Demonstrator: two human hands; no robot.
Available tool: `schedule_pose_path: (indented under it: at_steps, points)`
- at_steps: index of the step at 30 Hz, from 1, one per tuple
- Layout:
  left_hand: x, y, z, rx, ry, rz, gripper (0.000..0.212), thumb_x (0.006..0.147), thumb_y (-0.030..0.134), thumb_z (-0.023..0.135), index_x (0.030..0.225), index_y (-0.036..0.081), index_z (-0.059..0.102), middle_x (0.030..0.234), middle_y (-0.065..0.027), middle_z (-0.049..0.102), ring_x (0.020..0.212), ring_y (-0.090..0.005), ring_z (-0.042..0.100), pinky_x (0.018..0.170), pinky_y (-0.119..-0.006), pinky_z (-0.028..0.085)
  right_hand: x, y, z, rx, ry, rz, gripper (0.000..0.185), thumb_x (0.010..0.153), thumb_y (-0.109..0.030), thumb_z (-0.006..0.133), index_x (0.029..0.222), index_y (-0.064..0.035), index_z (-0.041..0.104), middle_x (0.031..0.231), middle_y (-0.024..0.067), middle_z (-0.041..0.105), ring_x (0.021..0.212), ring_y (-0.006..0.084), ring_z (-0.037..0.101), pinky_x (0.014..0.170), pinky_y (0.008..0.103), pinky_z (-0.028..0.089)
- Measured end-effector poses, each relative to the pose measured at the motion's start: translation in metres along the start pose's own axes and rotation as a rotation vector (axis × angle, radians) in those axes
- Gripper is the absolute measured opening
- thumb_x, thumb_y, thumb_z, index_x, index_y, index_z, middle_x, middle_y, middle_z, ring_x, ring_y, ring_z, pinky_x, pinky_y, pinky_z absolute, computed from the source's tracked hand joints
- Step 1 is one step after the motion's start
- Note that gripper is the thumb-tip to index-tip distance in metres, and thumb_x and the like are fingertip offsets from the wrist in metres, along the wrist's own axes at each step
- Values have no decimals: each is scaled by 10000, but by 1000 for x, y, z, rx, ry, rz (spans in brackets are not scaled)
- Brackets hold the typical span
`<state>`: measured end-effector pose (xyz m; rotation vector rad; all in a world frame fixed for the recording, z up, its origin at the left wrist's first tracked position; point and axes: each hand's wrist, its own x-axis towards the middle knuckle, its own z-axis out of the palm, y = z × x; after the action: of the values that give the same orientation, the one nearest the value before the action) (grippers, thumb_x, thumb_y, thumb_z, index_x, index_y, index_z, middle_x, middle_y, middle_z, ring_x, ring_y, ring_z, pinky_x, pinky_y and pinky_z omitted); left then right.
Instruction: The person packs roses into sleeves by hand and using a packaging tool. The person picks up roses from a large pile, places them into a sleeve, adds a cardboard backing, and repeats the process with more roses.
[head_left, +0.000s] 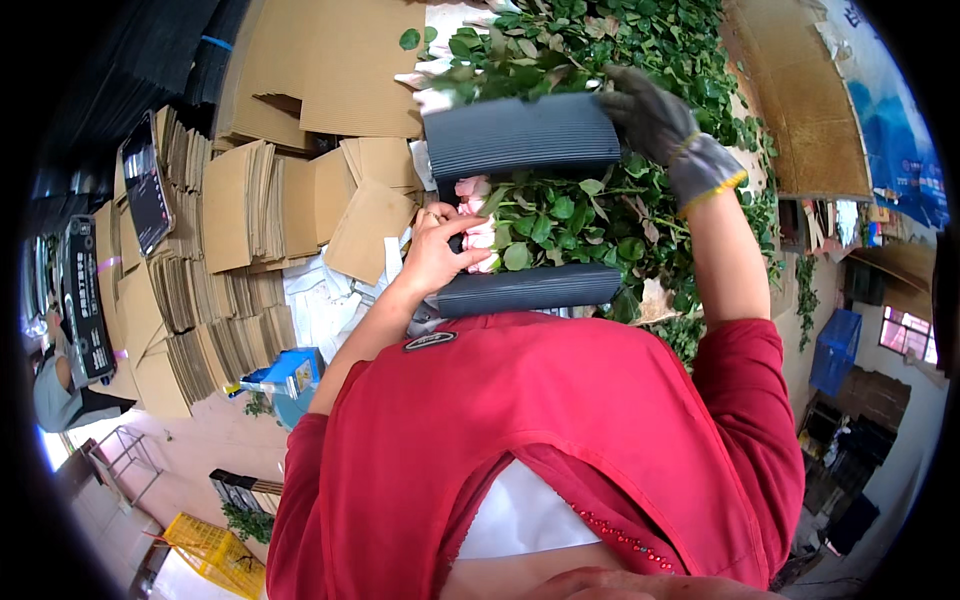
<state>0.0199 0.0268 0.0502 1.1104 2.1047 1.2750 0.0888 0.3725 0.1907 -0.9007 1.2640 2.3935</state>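
Observation:
A row of pink roses (478, 232) with leafy green stems (559, 217) lies on a dark corrugated sheet. The sheet's far flap (521, 139) and near flap (529, 291) stand up on either side of the stems. My bare left hand (436, 249), with a ring on one finger, is at the blossoms, a rose head between thumb and forefinger. At the far flap's right corner is my right hand (649, 112) in a grey work glove with a yellow-edged cuff. It is blurred, and its grip on the flap is unclear.
More leafy rose stems (667, 45) cover the table beyond. Stacks of brown corrugated cardboard (232, 206), a phone (146, 184) and a blue box (294, 373) stand to the left. Another person (56, 390) is at the far left. A yellow crate (214, 555) sits lower left.

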Motion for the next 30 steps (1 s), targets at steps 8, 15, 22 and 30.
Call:
schedule_pose_path:
  at_steps: [8, 15, 22, 30]
  points:
    - [-2, -13, 5, 140, 48, 60, 470, 625, 265, 807, 1074, 184, 694, 991, -93, 565, 957, -252, 489, 885, -353, 397, -74, 28, 15, -1534, -966, -121, 449, 918, -365, 466, 1216, -33, 513, 1207, 139, 568, 1063, 257, 565, 979, 427, 423]
    - [-3, -82, 33, -275, 153, -176, 391, 750, 199, 656, 1110, 56, 603, 1201, -188, 458, 1083, -363, 410, 937, -404, 348, -17, 71, -75, -3909, -1050, -139, 185, 735, -186, 628, 885, -78, 635, 789, 108, 655, 741, 297, 644, 612, 394, 509]
    - [-35, -43, -17, 131, -136, 56, 398, 814, -26, 541, 1189, 102, 580, 1156, -207, 558, 1032, -334, 546, 898, -381, 428, 44, 44, -148, -3574, -1098, 418, 566, 902, -378, 438, 1422, -198, 303, 1435, 137, 359, 1373, 306, 241, 1128, 466, 159]
    - [-63, -21, -7, -338, -230, -190, 369, 790, -61, 541, 1098, 104, 659, 783, -122, 666, 696, -129, 638, 642, -283, 511, 51, 40, -157, -3601, -1507, 3, 610, 835, -351, 539, 1389, -165, 365, 1496, 116, 252, 1393, 345, 171, 1122, 535, 115]
